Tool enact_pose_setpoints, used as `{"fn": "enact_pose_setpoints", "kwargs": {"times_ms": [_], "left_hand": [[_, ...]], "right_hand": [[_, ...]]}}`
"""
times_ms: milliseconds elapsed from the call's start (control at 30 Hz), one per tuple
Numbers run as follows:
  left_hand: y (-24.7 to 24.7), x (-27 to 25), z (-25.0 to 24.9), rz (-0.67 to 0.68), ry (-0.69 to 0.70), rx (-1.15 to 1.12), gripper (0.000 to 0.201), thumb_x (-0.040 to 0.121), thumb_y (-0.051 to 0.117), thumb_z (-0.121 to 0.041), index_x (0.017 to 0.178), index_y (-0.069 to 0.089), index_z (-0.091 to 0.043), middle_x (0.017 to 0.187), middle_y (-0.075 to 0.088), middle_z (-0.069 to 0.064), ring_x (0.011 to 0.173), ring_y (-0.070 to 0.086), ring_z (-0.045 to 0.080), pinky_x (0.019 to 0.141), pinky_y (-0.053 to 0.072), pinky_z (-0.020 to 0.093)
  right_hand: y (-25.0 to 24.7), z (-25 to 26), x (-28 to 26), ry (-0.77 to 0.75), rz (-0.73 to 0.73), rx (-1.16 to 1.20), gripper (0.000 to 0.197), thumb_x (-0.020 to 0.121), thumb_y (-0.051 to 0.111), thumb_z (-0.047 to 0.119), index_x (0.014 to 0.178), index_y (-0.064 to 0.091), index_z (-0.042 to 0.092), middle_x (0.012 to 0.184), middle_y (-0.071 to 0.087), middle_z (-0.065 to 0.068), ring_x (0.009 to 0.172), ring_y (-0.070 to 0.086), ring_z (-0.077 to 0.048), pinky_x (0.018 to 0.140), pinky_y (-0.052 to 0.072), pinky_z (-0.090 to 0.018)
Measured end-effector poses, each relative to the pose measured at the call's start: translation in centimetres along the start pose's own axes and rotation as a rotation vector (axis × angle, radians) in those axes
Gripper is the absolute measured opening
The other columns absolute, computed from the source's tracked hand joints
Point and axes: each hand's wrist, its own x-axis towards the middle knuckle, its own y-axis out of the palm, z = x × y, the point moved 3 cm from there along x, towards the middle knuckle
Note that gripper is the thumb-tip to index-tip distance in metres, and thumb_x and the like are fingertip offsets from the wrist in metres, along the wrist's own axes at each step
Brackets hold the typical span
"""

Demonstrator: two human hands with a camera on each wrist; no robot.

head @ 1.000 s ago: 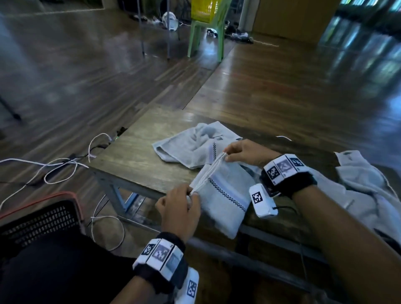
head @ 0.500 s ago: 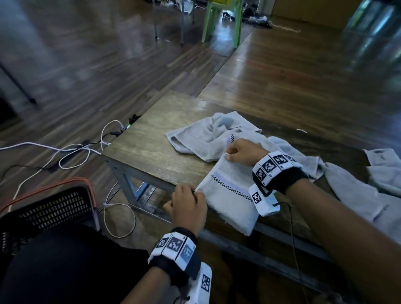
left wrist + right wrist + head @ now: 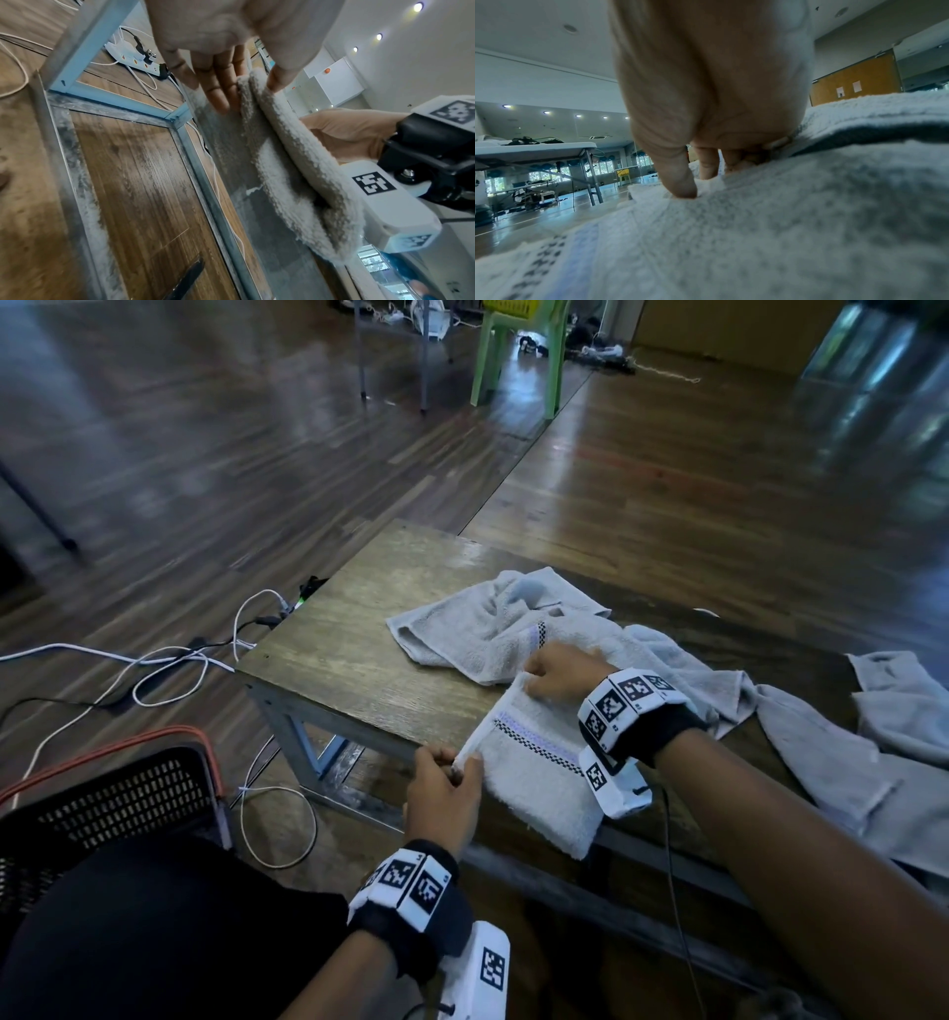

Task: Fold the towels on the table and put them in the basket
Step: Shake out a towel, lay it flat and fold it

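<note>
Both hands pinch the same folded towel [image 3: 534,762]: left hand [image 3: 445,793] holds its near-left corner at the counter [image 3: 349,670] front edge, right hand [image 3: 560,672] clamps the far corner of that edge. Grip on each side is closed on cloth.

Left wrist view adds what the head view hides: two layers of terry caught between thumb and fingers [image 3: 218,89], the doubled towel hanging over the counter edge, plus the grey metal frame [image 3: 77,50] and a power strip [image 3: 133,60] on the floor. Right wrist view shows the thumb tip pressed into the pile at a raised fold, fingers curled behind it; the checked band lies close to the lens.

Towel: pale grey-white, looped pile, with a black-and-white checked band and a faint lilac stripe. A crumpled towel [image 3: 462,629] lies just behind it, touching; more cloth [image 3: 842,762] spreads to its right.

Counter top is dark wood grain. Black mesh basket [image 3: 113,793] with an orange rim sits left of the towel, below counter level. White cables [image 3: 154,670] loop on the glossy plank floor; a green chair [image 3: 518,356] stands far behind.
</note>
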Motion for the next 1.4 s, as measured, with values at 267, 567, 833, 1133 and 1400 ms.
{"fn": "enact_pose_setpoints", "kwargs": {"times_ms": [267, 567, 833, 1133, 1400], "left_hand": [[-0.4, 0.2, -0.2, -0.022, 0.006, -0.070, 0.017, 0.090, 0.058, -0.021, 0.103, 0.051, -0.012, 0.089, 0.056, 0.002, 0.074, 0.053, 0.009, 0.060, 0.043, 0.019], [-0.5, -1.2, -2.9, -0.040, 0.129, -0.088, 0.018, 0.091, 0.056, -0.022, 0.105, 0.055, -0.011, 0.091, 0.059, -0.001, 0.090, 0.057, 0.019, 0.077, 0.042, 0.027], [3.6, -2.1, -9.5, 0.272, 0.489, -0.023, 0.006, 0.091, 0.056, -0.016, 0.097, 0.056, -0.016, 0.093, 0.063, 0.002, 0.089, 0.059, 0.017, 0.081, 0.048, 0.029], [11.3, -1.7, -11.8, 0.623, 0.652, 0.508, 0.007, 0.094, 0.050, -0.020, 0.098, 0.053, -0.015, 0.092, 0.060, 0.007, 0.088, 0.056, 0.023, 0.074, 0.041, 0.030], [15.3, -0.4, -8.7, 0.545, 0.783, 1.064, 0.020, 0.095, 0.041, -0.024, 0.110, 0.048, -0.011, 0.118, 0.054, 0.013, 0.105, 0.054, 0.032, 0.085, 0.041, 0.039]], "right_hand": [[-1.4, -0.2, -1.9, -0.014, -0.051, 0.075, 0.021, 0.078, 0.061, 0.024, 0.064, 0.051, 0.014, 0.066, 0.051, 0.000, 0.074, 0.053, -0.020, 0.079, 0.032, -0.036], [-2.1, -3.8, -9.2, -0.100, -0.175, 0.599, 0.003, 0.084, 0.064, 0.015, 0.085, 0.062, 0.014, 0.077, 0.058, 0.002, 0.070, 0.054, -0.009, 0.064, 0.045, -0.020], [-2.6, -11.9, -18.3, -0.076, -0.297, 0.874, 0.020, 0.084, 0.066, 0.008, 0.102, 0.061, 0.013, 0.103, 0.067, -0.005, 0.094, 0.064, -0.013, 0.082, 0.054, -0.024], [-0.7, -19.1, -20.2, 0.117, -0.279, 0.882, 0.010, 0.087, 0.062, 0.007, 0.097, 0.062, 0.008, 0.079, 0.061, -0.001, 0.066, 0.054, -0.004, 0.054, 0.043, -0.016], [2.8, -21.7, -16.4, 0.195, -0.317, 0.471, 0.013, 0.083, 0.064, 0.018, 0.096, 0.062, 0.021, 0.088, 0.063, 0.003, 0.084, 0.059, -0.012, 0.067, 0.041, -0.016]]}}
